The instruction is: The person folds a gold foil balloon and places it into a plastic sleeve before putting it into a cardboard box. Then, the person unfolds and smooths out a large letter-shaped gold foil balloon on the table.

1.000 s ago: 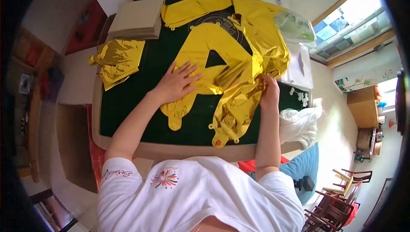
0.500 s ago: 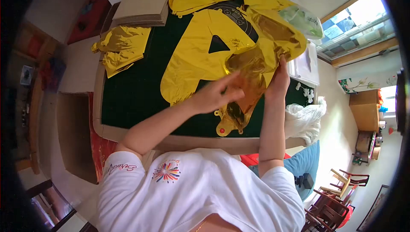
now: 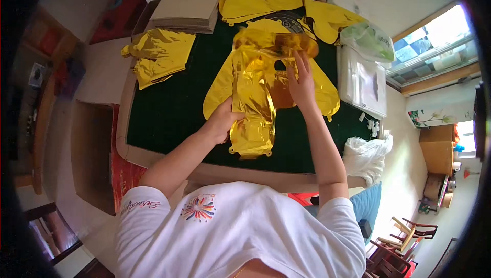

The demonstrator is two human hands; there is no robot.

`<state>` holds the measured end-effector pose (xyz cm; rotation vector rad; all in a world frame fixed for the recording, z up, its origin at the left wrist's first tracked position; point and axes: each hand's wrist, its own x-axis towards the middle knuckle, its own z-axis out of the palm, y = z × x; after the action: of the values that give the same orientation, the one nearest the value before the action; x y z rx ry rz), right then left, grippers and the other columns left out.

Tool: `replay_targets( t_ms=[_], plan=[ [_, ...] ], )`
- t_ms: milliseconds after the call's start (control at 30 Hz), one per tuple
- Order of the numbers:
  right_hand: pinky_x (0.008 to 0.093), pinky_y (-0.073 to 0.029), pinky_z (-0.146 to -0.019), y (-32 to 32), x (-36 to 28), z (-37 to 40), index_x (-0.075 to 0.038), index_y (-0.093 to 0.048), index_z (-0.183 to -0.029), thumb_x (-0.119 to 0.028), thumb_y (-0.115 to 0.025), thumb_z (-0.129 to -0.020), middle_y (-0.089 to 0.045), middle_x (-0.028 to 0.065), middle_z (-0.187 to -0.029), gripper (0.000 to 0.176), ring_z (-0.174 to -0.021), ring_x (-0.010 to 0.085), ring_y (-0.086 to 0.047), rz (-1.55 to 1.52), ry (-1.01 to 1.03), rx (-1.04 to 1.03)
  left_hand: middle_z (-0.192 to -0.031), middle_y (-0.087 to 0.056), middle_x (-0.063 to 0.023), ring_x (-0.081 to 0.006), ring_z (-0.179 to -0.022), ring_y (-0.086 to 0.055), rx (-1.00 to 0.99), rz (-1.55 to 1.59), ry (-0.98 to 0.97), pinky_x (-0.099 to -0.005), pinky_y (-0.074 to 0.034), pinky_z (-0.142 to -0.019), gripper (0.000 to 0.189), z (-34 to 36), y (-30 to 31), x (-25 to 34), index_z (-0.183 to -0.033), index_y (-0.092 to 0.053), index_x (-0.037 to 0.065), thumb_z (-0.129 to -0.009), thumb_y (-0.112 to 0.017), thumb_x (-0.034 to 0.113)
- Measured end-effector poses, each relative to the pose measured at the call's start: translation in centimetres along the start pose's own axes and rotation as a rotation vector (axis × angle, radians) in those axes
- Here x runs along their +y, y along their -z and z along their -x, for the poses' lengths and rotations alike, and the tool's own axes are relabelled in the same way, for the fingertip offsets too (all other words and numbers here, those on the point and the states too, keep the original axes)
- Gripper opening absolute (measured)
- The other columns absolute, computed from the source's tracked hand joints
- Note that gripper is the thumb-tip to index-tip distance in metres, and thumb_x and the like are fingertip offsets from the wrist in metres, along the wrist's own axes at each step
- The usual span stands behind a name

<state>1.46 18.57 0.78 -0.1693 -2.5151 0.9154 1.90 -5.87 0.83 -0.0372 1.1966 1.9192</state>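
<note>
A shiny gold foil balloon [image 3: 254, 119], partly folded and creased, lies over a flat A-shaped foil balloon [image 3: 217, 96] on the dark green tabletop. My left hand [image 3: 223, 121] grips the left edge of the upper balloon, thumb on top and fingers beneath. My right hand [image 3: 303, 84] rests with fingers stretched out against the right part of that foil. Blurred foil at the far end curls over near the right fingertips.
Folded gold foil [image 3: 163, 55] and a cardboard stack [image 3: 186, 9] sit at the left. More foil balloons [image 3: 263, 2] lie at the back. To the right are plastic bags [image 3: 362, 81], a green-white package [image 3: 367, 42] and white string [image 3: 365, 155]. An open box [image 3: 94, 150] stands lower left.
The upper balloon has moved left and now lies lengthwise over the A-shaped one. My left hand has taken its left edge; my right hand has gone from gripping foil to fingers outstretched.
</note>
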Motion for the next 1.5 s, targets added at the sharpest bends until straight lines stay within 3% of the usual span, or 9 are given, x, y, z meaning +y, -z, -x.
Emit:
replay_targets(
  t_ms=[100,300,733,900,1000,1067,1200,1300,1500],
  plan=[
    [0.0542,-0.026,-0.108,-0.3,3.0,1.4,-0.011,-0.042,-0.140,-0.023,-0.051,-0.095,-0.033,0.0202,-0.147,0.048,-0.137,0.0376,-0.028,0.345,0.088,0.013,-0.129,-0.052,-0.0144,-0.0247,-0.117,-0.055,-0.004,0.029,-0.037,-0.0365,-0.043,-0.101,0.052,0.2,0.3,0.5,-0.136,-0.037,-0.001,-0.086,-0.047,-0.008],
    [0.0502,-0.025,-0.110,1.7,2.4,3.9,-0.012,-0.044,-0.138,-0.028,-0.052,-0.093,-0.037,0.0187,-0.145,0.049,-0.136,0.0367,-0.032,0.490,0.022,-0.202,-0.129,-0.052,-0.0131,-0.0242,-0.118,-0.054,0.051,-0.084,0.000,-0.0359,-0.043,-0.101,0.054,-0.4,0.4,1.8,-0.138,-0.036,0.000,-0.086,-0.048,-0.007],
    [0.0427,-0.033,-0.107,2.8,2.1,1.0,-0.009,-0.046,-0.136,-0.020,-0.056,-0.091,-0.041,0.0195,-0.142,0.048,-0.130,0.0371,-0.039,0.302,0.084,-0.078,-0.124,-0.055,-0.0129,-0.0220,-0.113,-0.056,0.010,-0.270,-0.054,-0.0329,-0.045,-0.097,0.047,-1.7,1.8,0.7,-0.133,-0.040,-0.001,-0.088,-0.053,-0.004],
    [0.0505,-0.029,-0.108,1.3,3.9,-2.3,-0.012,-0.050,-0.134,-0.021,-0.054,-0.092,-0.043,0.0171,-0.142,0.043,-0.133,0.0357,-0.036,0.350,0.106,-0.029,-0.128,-0.054,-0.0124,-0.0223,-0.115,-0.056,-0.010,-0.310,-0.033,-0.0342,-0.046,-0.096,0.055,-2.3,0.6,2.6,-0.138,-0.035,0.001,-0.087,-0.054,-0.005],
    [0.0540,-0.024,-0.109,0.1,5.2,-2.4,-0.014,-0.046,-0.136,-0.026,-0.049,-0.096,-0.039,0.0146,-0.145,0.043,-0.137,0.0338,-0.031,0.427,0.103,-0.142,-0.130,-0.052,-0.0149,-0.0246,-0.116,-0.054,0.118,-0.484,-0.032,-0.0351,-0.046,-0.095,0.059,-1.4,0.1,3.7,-0.142,-0.032,0.004,-0.088,-0.055,-0.002],
    [0.0540,-0.025,-0.109,-0.6,5.8,-1.9,-0.014,-0.048,-0.135,-0.027,-0.049,-0.095,-0.041,0.0144,-0.144,0.042,-0.136,0.0339,-0.033,0.440,0.104,-0.111,-0.129,-0.050,-0.0181,-0.0286,-0.117,-0.052,0.425,-1.381,-0.553,-0.0381,-0.045,-0.094,0.061,-0.2,0.8,4.4,-0.141,-0.027,0.002,-0.088,-0.057,0.003],
    [0.0545,-0.026,-0.108,-1.4,6.1,-1.4,-0.015,-0.050,-0.134,-0.028,-0.047,-0.095,-0.043,0.0136,-0.142,0.041,-0.135,0.0331,-0.035,0.472,0.103,-0.039,-0.142,-0.040,-0.0154,-0.0309,-0.136,-0.032,0.361,-1.777,-0.610,-0.0459,-0.029,-0.110,0.046,-1.7,4.0,2.4,-0.138,-0.039,0.005,-0.094,-0.050,0.015],
    [0.0554,-0.026,-0.108,-1.7,6.2,-1.4,-0.016,-0.051,-0.133,-0.028,-0.047,-0.096,-0.044,0.0136,-0.141,0.040,-0.134,0.0326,-0.036,0.476,0.095,-0.009,-0.144,-0.038,-0.0164,-0.0292,-0.140,-0.026,0.371,-1.809,-0.631,-0.0473,-0.020,-0.114,0.042,-1.9,4.1,1.4,-0.136,-0.044,0.006,-0.096,-0.046,0.020],
    [0.0563,-0.025,-0.108,-1.2,5.3,-1.4,-0.015,-0.049,-0.135,-0.029,-0.047,-0.096,-0.041,0.0137,-0.144,0.041,-0.135,0.0327,-0.034,0.490,0.026,-0.058,-0.146,-0.035,-0.0138,-0.0284,-0.140,-0.025,0.373,-1.841,-0.581,-0.0485,-0.020,-0.114,0.042,-1.4,3.9,1.5,-0.138,-0.043,0.008,-0.098,-0.044,0.023]
  ],
)
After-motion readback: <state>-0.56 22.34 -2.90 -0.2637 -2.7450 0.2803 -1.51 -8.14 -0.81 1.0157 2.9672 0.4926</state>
